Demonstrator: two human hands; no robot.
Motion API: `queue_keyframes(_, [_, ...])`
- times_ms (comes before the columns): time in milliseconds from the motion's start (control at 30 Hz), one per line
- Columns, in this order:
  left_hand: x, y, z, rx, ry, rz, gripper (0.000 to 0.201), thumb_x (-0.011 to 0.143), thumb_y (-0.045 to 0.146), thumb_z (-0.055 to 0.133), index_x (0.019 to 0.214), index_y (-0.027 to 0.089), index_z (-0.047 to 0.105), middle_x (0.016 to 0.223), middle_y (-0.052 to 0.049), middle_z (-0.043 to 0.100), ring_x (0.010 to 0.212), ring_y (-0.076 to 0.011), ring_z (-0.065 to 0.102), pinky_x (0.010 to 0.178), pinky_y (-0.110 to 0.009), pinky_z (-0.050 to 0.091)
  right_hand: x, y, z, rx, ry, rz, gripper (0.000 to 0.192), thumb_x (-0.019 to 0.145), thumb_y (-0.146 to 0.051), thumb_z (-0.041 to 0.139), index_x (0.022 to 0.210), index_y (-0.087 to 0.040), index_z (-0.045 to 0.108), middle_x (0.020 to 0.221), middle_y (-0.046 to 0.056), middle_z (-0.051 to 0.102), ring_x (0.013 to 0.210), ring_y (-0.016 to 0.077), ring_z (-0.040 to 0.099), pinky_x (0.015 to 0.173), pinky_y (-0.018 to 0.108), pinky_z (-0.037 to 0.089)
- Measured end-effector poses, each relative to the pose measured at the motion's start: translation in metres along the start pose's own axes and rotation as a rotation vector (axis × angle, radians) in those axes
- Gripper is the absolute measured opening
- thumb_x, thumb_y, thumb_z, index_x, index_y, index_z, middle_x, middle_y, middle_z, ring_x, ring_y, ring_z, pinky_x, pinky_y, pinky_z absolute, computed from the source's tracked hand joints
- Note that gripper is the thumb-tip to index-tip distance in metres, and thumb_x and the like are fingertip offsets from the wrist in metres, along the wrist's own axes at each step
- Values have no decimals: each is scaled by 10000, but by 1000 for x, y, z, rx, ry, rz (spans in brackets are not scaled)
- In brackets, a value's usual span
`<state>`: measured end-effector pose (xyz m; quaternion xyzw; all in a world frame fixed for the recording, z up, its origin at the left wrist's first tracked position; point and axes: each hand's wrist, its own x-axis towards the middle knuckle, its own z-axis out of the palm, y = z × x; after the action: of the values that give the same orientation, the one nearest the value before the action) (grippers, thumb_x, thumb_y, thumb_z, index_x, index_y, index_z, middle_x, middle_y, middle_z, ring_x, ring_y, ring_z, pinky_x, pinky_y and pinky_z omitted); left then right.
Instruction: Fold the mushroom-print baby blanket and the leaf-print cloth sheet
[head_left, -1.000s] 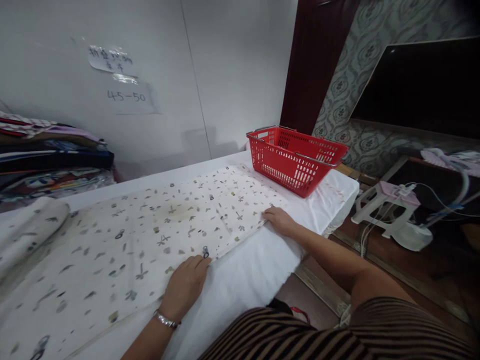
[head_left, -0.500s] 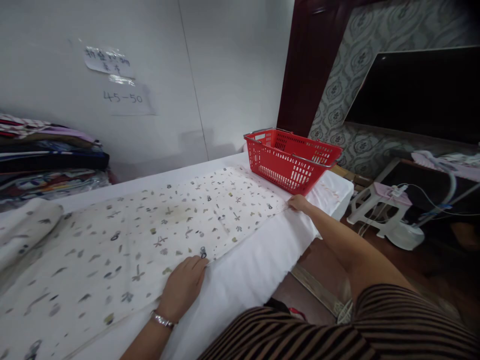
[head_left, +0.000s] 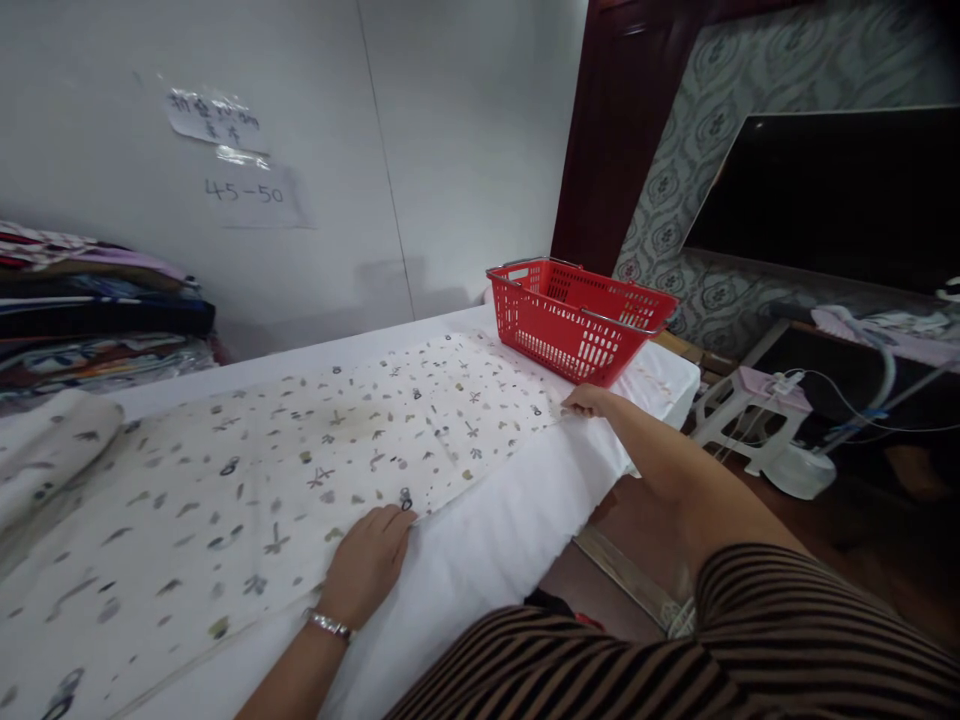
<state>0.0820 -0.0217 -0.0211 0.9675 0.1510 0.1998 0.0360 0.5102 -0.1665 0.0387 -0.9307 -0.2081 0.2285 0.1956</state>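
A cream cloth (head_left: pixel 360 420) printed with small grey and olive motifs lies spread lengthwise over the white-covered table. At its near edge, my left hand (head_left: pixel 373 552) is closed on the fabric, with the thumb hidden from sight. My right hand (head_left: pixel 588 399) reaches across and pinches the cloth's near right corner, close to the red basket. On the far left, part of the cloth rises in a loose fold (head_left: pixel 56 450).
A red plastic basket (head_left: pixel 570 325) with metal handles stands at the table's right end. Folded textiles (head_left: pixel 97 310) are piled at the left. Right of the table are a white and pink stool (head_left: pixel 772 390) with a cable and a wall-mounted screen (head_left: pixel 832 190).
My right hand has shifted slightly left with the cloth's corner. The left hand stays nearly in place at the edge. The view has turned a little.
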Motion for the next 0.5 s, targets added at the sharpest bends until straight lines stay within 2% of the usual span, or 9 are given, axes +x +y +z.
queue_keyframes(67, [0,0,0,-2,5,2,252,852,167,388,956,197,615,898,-51,632,827,-179,575,760,-333,487,-4,0,3,-48,-23,52,184,758,-195,639,615,-89,589,475,-2,524,429,90,483,444,214,406])
queue_keyframes(167, [0,0,1,10,8,7,252,854,168,388,958,193,617,905,-55,631,835,-180,575,766,-336,486,-8,-2,8,-108,-15,83,243,722,-143,621,497,-122,530,331,-36,403,339,75,389,391,204,336])
queue_keyframes(367, [1,1,0,7,4,4,254,864,177,379,958,190,615,896,-56,627,819,-177,570,750,-329,482,-4,-4,14,-203,30,79,213,723,-138,599,516,-120,548,336,-19,412,349,99,420,406,219,359])
queue_keyframes(500, [1,0,1,-5,-14,-2,248,857,158,388,963,196,609,897,-48,621,825,-174,563,755,-328,476,-1,-5,15,-275,29,63,167,756,-222,601,649,-94,612,407,5,487,404,132,503,429,224,403])
